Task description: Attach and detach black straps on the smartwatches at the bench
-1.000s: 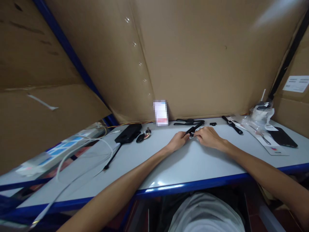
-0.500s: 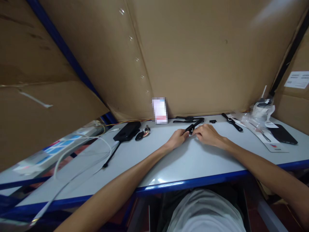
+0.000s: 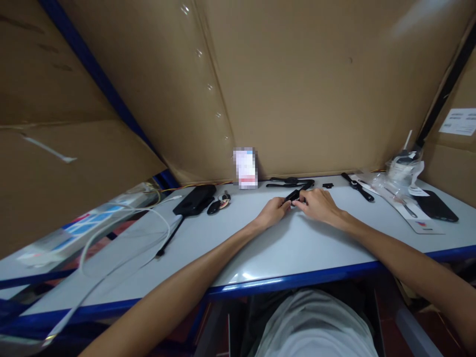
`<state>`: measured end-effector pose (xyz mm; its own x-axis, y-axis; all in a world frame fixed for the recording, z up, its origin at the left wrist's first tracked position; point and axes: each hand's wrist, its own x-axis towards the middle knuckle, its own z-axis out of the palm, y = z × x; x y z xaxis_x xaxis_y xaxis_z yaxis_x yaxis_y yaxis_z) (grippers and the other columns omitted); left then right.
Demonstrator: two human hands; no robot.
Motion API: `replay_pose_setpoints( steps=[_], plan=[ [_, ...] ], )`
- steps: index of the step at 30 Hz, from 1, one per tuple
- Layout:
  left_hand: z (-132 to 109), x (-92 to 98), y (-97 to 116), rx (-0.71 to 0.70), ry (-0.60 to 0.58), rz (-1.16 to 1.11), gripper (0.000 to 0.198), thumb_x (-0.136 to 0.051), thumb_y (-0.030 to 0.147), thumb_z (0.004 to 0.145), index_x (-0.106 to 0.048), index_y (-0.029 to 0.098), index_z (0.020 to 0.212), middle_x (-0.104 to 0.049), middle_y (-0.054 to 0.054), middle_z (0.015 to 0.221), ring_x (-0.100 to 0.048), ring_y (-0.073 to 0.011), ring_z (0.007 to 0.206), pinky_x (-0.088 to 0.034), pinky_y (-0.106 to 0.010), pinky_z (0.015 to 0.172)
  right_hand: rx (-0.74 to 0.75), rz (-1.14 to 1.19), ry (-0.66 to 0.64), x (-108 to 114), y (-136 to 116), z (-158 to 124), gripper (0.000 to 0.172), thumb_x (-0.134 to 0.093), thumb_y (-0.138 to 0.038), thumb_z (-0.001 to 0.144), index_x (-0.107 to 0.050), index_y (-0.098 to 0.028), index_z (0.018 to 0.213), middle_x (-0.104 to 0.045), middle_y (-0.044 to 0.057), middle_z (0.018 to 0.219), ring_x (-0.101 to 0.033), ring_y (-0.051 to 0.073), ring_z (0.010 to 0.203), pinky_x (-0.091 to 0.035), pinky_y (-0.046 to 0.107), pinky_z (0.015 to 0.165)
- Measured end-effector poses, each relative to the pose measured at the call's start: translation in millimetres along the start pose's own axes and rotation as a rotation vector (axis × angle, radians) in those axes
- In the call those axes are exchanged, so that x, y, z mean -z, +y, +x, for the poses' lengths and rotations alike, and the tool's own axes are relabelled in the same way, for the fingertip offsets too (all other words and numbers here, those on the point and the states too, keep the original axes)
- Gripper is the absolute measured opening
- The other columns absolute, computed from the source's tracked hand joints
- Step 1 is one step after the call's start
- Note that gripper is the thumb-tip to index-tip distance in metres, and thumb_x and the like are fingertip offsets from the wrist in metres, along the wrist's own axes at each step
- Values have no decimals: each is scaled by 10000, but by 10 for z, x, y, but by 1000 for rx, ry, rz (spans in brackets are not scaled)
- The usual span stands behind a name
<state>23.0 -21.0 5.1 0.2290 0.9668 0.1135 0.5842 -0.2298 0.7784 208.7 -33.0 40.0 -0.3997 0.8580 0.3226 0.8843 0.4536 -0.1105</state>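
A black watch point(image 3: 292, 196), its strap rising to the upper right, is between my two hands above the middle of the desk. My left hand point(image 3: 273, 213) grips its near left end, thumb pressed on it. Fingers of my right hand point(image 3: 319, 204) are closed on its right side, with the thumb and forefinger close together. Whether a tiny part is pinched there cannot be made out. Just behind lies a second dark watch point(image 3: 291, 182) with its strap spread out. A small black piece point(image 3: 327, 185) rests to the right of it.
A lit phone point(image 3: 246, 168) leans on the cardboard wall. Left are keys point(image 3: 219, 203), a black power bank point(image 3: 195, 200) and white cables point(image 3: 163, 216). Right are a black strap point(image 3: 357, 187), a card package point(image 3: 412, 218), a dark phone point(image 3: 436, 206) and a plastic cup point(image 3: 402, 171).
My right hand has shifted slightly up and left, its fingers turning over the watch and thumb moving in nearer my left thumb. My left hand keeps its grip.
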Motion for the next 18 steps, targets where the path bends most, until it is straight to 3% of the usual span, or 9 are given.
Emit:
replay_pose_setpoints(
  steps=[5, 10, 18],
  plan=[
    [-16, 5, 32, -40, 3, 158, 351, -440, 357, 931, -662, 147, 759, -551, 0, 571, -474, -157, 560, -306, -262, 572, 23, 24, -44, -10, -46, -21, 236, -528, -220, 921, -665, -211, 1114, -749, 68, 969, -660, 215, 856, -356, 288, 710],
    [-24, -5, 31, -73, 17, 319, 352, -437, 341, 942, -698, 143, 815, -648, -51, 675, -536, -186, 623, -319, -277, 601, 68, 99, -32, -83, -22, -26, 211, -552, -269, 925, -649, -222, 1106, -743, 49, 934, -645, 201, 836, -323, 279, 702],
    [4, 11, -5, -89, -35, 261, 379, -415, 369, 954, -678, 157, 783, -613, -26, 626, -525, -176, 599, -313, -265, 584, 187, 158, -68, -136, 73, -11, 225, -548, -106, 822, -699, -221, 943, -745, 27, 903, -636, 181, 828, -306, 265, 684]
  ],
)
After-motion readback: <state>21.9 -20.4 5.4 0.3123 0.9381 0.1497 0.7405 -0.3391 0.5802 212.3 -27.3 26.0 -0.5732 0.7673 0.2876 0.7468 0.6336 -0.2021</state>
